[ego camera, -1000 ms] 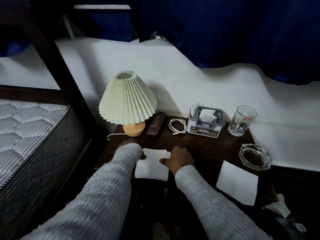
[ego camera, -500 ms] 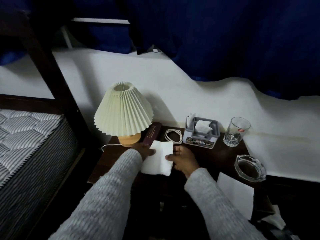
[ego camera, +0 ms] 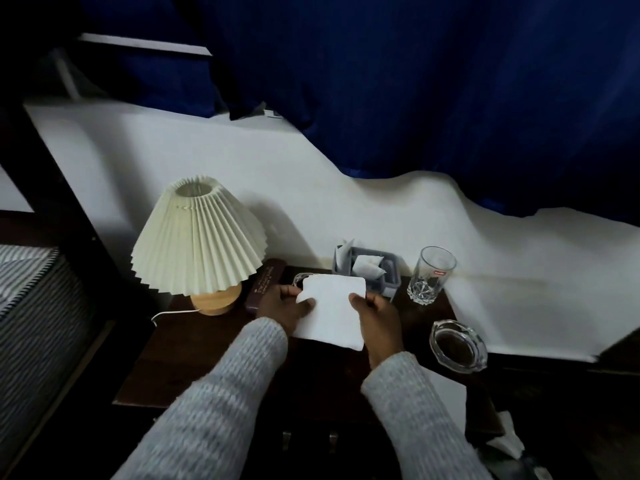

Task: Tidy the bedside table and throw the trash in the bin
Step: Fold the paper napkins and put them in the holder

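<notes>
Dim and cool-toned overall, grainy in the darkest parts. Brightest on the white wall (ego camera: 346, 202) and the pleated lamp shade (ego camera: 197, 237), lit from the front left. Shadowed softly on the wall just right of the shade. Nearly black across the tabletop (ego camera: 194, 358), the blue curtain (ego camera: 415, 81) and the lower right corner, with little detail there. Small glints along the glass (ego camera: 433, 275) and the ashtray (ego camera: 457, 344) rim. Slightly soft at the knit sleeves (ego camera: 207, 410) near the bottom edge. Bent by the wide angle toward the edges, most plainly along the wall's upper line.
</notes>
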